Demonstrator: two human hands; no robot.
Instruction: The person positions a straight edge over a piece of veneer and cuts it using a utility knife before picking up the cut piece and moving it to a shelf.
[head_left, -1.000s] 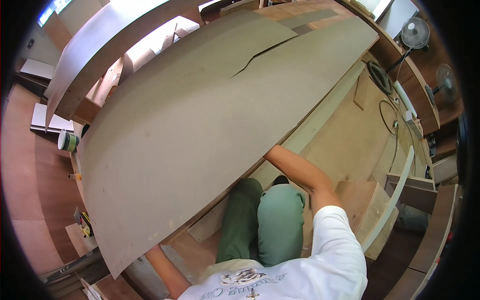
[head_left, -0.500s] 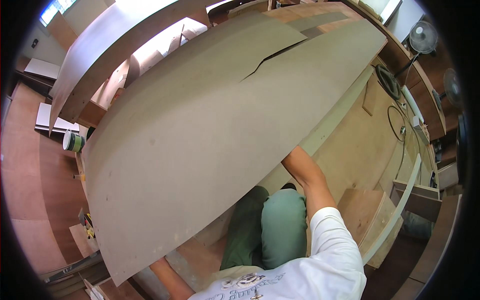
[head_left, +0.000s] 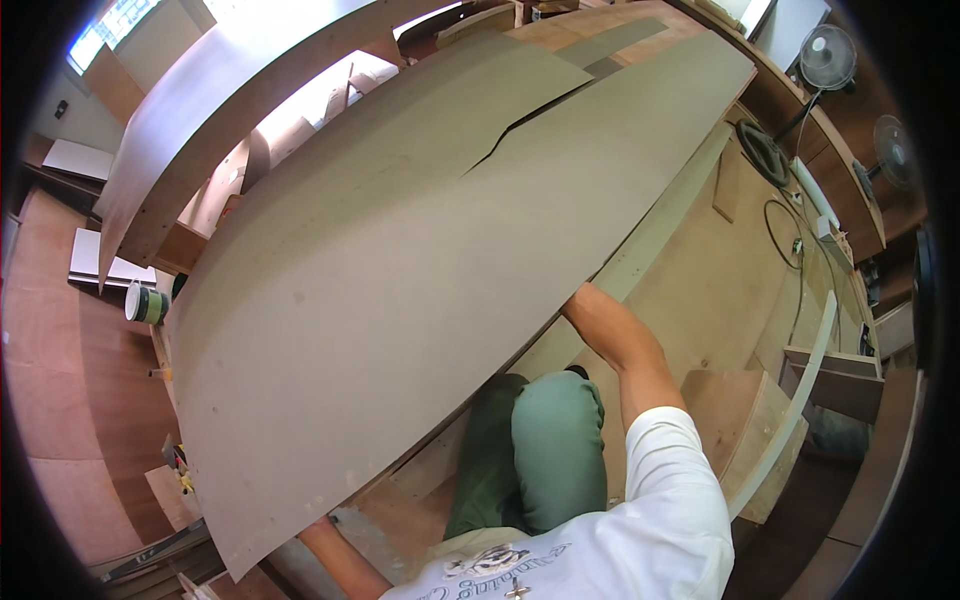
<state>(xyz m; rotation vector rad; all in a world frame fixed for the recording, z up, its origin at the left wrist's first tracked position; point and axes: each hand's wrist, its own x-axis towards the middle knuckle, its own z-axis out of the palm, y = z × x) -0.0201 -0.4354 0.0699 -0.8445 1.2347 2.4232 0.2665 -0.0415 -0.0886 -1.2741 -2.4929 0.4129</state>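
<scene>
Workshop floor, grey board (head_left: 400, 300) tilted up — both arms reaching beneath, hands hidden, grip unclear.

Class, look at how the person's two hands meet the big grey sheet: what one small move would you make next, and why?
Probably shift one hand toward the middle before lifting further. The right hand and left hand both meet the near edge of the grey sheet, their fingers hidden beneath it. The sheet is wide, looks bowed, and has a crack running in from its far edge, so uneven lifting might worsen that.
</scene>
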